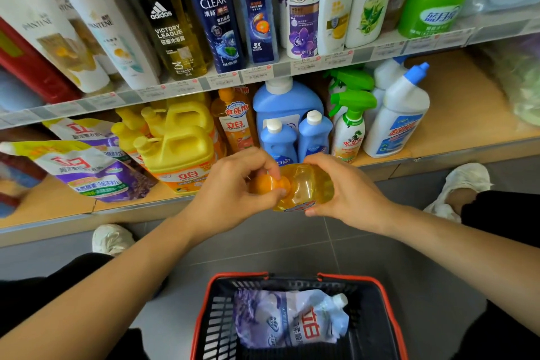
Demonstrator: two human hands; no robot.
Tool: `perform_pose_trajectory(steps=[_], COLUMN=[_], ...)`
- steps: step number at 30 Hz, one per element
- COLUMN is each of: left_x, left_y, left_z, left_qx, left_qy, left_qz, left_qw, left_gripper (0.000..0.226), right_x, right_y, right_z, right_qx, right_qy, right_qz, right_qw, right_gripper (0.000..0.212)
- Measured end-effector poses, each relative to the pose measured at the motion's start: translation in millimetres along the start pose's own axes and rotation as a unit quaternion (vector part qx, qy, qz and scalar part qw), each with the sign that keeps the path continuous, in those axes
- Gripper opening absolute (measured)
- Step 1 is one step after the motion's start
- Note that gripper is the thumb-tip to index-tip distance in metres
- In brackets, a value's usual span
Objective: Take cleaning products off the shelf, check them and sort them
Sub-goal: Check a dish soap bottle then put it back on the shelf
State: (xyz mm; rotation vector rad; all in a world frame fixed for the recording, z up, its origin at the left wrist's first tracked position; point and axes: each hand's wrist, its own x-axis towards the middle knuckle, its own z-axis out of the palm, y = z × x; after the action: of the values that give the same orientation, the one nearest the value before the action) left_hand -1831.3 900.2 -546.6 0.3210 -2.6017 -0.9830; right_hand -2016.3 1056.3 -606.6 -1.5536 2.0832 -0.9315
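Note:
I hold a clear orange dish-soap bottle [306, 187] sideways in front of the lower shelf. My left hand [233, 184] pinches its orange cap [270, 184]. My right hand [347, 187] wraps the bottle's body. Below, a black basket with a red rim [204, 313] sits on the floor with a purple-and-white refill pouch [292, 318] lying in it.
The lower shelf [455, 114] carries yellow jugs [178, 146], detergent pouches [90, 166], blue bottles [287, 114], green-trigger sprays [350, 123] and white toilet cleaners [400, 117]. Shampoo bottles [216, 9] line the upper shelf. White shoes [112, 238] rest on the grey tile floor.

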Motion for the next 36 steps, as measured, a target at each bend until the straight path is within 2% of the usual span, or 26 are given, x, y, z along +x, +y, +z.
perform_pose_trajectory(steps=[5, 10, 15, 20, 23, 26, 28, 31, 33, 36], left_x=[1, 3, 10, 22, 25, 28, 31, 35, 38, 41], left_y=[2, 0, -2, 0, 0, -2, -3, 0, 2, 5], left_z=[-2, -6, -10, -15, -17, -17, -15, -10, -7, -8], left_qx=[-0.068, -0.213, -0.282, -0.300, -0.390, -0.477, -0.497, -0.461, -0.393, -0.322], left_qy=[-0.024, -0.033, 0.007, 0.034, 0.034, 0.029, 0.041, 0.107, 0.166, 0.224], left_qz=[-0.003, -0.076, -0.133, -0.163, -0.181, -0.186, -0.178, -0.155, -0.138, -0.116], left_qw=[0.997, 0.973, 0.950, 0.939, 0.902, 0.858, 0.849, 0.867, 0.894, 0.912], left_gripper=[0.006, 0.022, 0.024, 0.018, 0.017, 0.027, 0.031, 0.034, 0.030, 0.020], right_x=[1, 0, 2, 3, 3, 4, 6, 6, 7, 7], right_y=[-1, 0, -3, -6, -6, -5, -4, -5, -6, -9], right_z=[-1, -1, -3, -8, -15, -23, -28, -34, -36, -38], right_qx=[0.012, 0.098, 0.187, 0.227, 0.237, 0.257, 0.268, 0.287, 0.301, 0.314], right_qy=[-0.006, -0.022, -0.034, -0.028, -0.021, -0.006, 0.002, 0.006, 0.006, 0.009], right_qz=[-0.006, 0.023, 0.036, 0.052, 0.062, 0.077, 0.086, 0.097, 0.101, 0.101], right_qw=[1.000, 0.995, 0.981, 0.972, 0.969, 0.963, 0.960, 0.953, 0.948, 0.944], right_gripper=[0.081, 0.080, 0.080, 0.077, 0.075, 0.074, 0.072, 0.074, 0.074, 0.070])
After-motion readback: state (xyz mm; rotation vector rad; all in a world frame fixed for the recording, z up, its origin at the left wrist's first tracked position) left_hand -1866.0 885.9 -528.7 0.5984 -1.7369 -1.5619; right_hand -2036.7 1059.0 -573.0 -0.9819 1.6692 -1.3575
